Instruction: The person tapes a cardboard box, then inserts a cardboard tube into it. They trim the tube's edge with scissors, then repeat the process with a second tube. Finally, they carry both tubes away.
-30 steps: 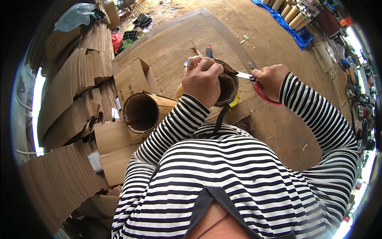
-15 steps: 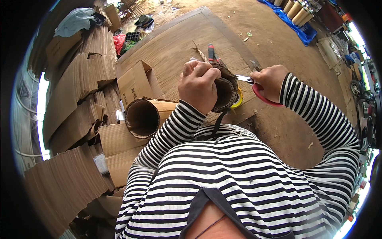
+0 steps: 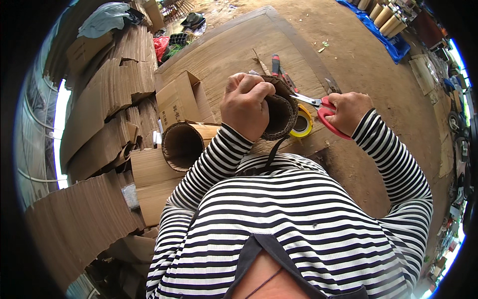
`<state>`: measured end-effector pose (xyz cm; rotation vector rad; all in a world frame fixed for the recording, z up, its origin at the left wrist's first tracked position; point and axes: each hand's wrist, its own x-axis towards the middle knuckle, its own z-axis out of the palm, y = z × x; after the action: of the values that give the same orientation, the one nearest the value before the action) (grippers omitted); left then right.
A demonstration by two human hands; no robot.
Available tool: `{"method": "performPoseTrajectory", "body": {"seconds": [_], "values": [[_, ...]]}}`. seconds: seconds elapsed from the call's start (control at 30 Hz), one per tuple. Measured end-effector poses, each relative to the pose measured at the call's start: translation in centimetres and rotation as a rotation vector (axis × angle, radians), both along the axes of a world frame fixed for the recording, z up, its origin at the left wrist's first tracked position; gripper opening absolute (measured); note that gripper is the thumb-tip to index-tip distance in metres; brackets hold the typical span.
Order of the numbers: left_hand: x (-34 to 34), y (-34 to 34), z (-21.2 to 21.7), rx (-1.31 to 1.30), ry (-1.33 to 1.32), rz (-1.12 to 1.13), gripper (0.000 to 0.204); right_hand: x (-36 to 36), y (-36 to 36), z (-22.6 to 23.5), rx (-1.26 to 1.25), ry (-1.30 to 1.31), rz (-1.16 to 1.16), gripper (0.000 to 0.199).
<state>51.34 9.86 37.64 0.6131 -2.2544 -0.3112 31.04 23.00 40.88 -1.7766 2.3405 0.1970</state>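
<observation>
My left hand (image 3: 247,104) grips a rolled tube of brown corrugated cardboard (image 3: 280,114), its open end facing me. My right hand (image 3: 348,110) holds red-handled scissors (image 3: 323,110) whose blades meet the tube's right edge. A narrow dark strip (image 3: 271,154) hangs down from the tube toward my striped shirt. Just behind the tube lies a yellow tape roll (image 3: 302,127).
A bigger cardboard roll (image 3: 181,144) lies left of my arm, a small cardboard box (image 3: 179,102) beyond it. Stacks of corrugated sheets (image 3: 104,114) fill the left side. Red-handled tools (image 3: 276,65) rest on the large wooden board (image 3: 224,50). Blue tarp with tubes (image 3: 383,25) lies far right.
The view has shifted slightly; my hands keep the same hold on the tube and the scissors, and the tube is turned a little more toward me.
</observation>
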Motion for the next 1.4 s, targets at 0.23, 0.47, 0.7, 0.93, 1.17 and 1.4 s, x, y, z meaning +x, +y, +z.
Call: {"method": "performPoseTrajectory", "body": {"seconds": [0.23,0.47,0.7,0.93,1.17,1.4], "values": [[0.1,-0.6,0.1,-0.02,-0.014,0.04,0.023,0.3,-0.8,-0.1,0.042,-0.053,-0.012,0.04],[0.1,-0.2,-0.1,-0.042,-0.052,0.068,0.021,0.8,-1.1,1.2,0.153,0.043,0.048,0.036],[0.0,-0.4,-0.5,-0.04,-0.035,0.068,0.02,0.2,-1.8,2.0,0.241,0.082,0.066,0.041],[-0.3,-0.3,-0.3,-0.028,0.018,0.035,0.025,1.7,-2.7,-0.8,0.183,0.017,0.024,0.043],[0.2,-0.8,-0.3,-0.009,0.011,0.01,0.025,1.5,-3.0,-4.4,-0.125,-0.021,0.068,0.03],[0.4,-1.1,-0.1,-0.089,-0.038,0.002,0.021,-0.5,-3.0,-7.1,-0.393,-0.054,0.157,0.025]]}}
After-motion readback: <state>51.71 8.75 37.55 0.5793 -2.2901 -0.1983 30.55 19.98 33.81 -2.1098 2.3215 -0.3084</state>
